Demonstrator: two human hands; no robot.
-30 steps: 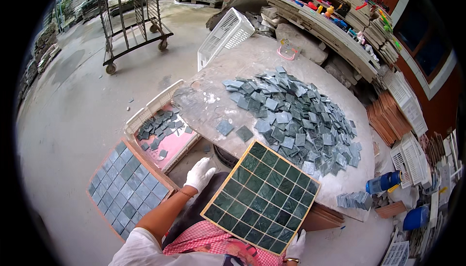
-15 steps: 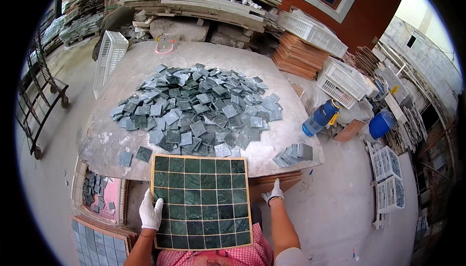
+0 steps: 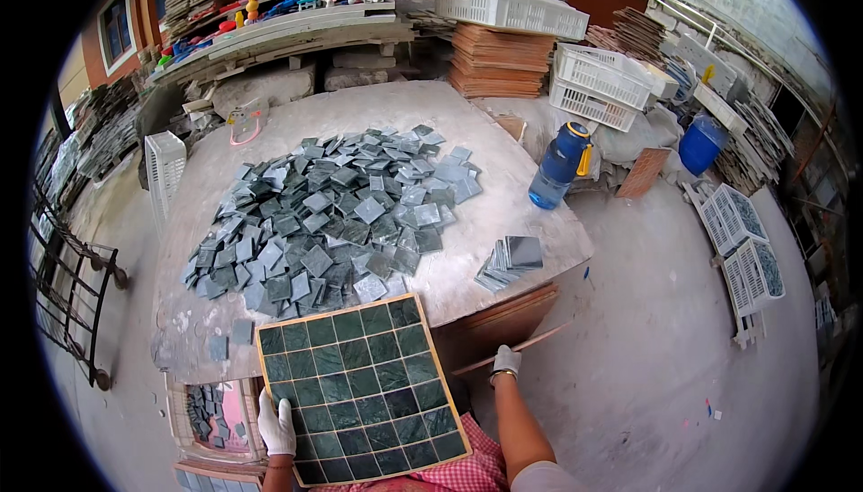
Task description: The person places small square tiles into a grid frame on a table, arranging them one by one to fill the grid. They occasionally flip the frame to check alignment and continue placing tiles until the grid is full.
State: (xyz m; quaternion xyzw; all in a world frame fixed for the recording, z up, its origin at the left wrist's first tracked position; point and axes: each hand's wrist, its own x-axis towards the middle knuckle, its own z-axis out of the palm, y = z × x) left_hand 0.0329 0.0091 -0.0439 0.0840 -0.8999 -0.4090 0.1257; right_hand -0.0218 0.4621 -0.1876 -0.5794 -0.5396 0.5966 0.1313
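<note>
My left hand (image 3: 277, 427), in a white glove, grips the left edge of a square tray (image 3: 363, 395) with a pale rim, filled with rows of dark green stone tiles. The tray is tilted and leans over my lap at the table's near edge. My gloved right hand (image 3: 506, 361) is closed on the edge of a thin brown board (image 3: 542, 335) below the tabletop, its fingers partly hidden. That board juts out beside a stack of similar boards (image 3: 503, 321) under the table. A large heap of loose grey-green tiles (image 3: 333, 213) lies beyond the tray.
On the table (image 3: 449, 299), a leaning row of tiles (image 3: 511, 261) stands at the right, near a blue water bottle (image 3: 557, 168). A box of loose tiles (image 3: 209, 420) sits low at the left. White crates (image 3: 602, 88) and a cart (image 3: 72, 285) stand around.
My right hand has drawn the thin board out from the stack, to the right. The tray in my left hand has tilted anticlockwise, and the view has turned to the right.
</note>
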